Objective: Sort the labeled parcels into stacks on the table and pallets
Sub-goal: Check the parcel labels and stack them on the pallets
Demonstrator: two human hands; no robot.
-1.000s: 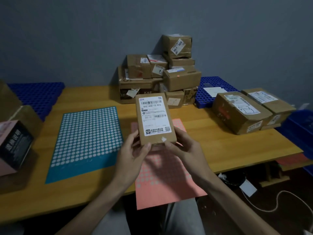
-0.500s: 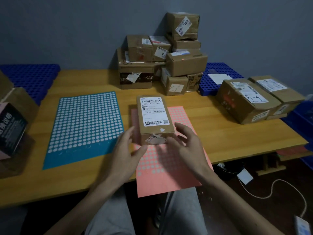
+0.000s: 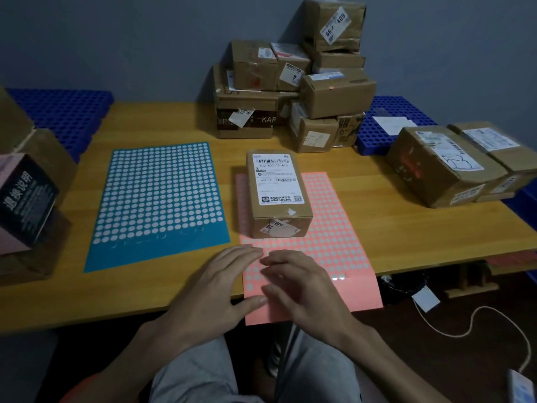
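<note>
A small brown parcel (image 3: 277, 196) lay flat on a pink sheet (image 3: 337, 234) with white dots, near the middle of the table (image 3: 363, 181). Its white label faced up. The pink sheet hung a little over the near edge of the table. A blue sheet (image 3: 159, 199) with white dots lay just beside it on the left.

The left hand (image 3: 215, 289) was at the near edge of the table, near the parcel but not touching it. Its fingers were straight and loose, and it held nothing. The right hand (image 3: 302, 286) was just beside it, over the near end of the pink sheet. Its fingers were loose too, and it held nothing. I could not tell if the hands touched the sheet.

A pile of brown parcels (image 3: 290, 91) stood at the far edge of the table. Two more parcels (image 3: 441, 167) lay side by side at the right edge. A blue pallet (image 3: 374, 132) sat at the far right corner, and another blue pallet (image 3: 66, 112) sat at the far left corner. A pink and black box (image 3: 26, 199) stood tilted at the left edge.
</note>
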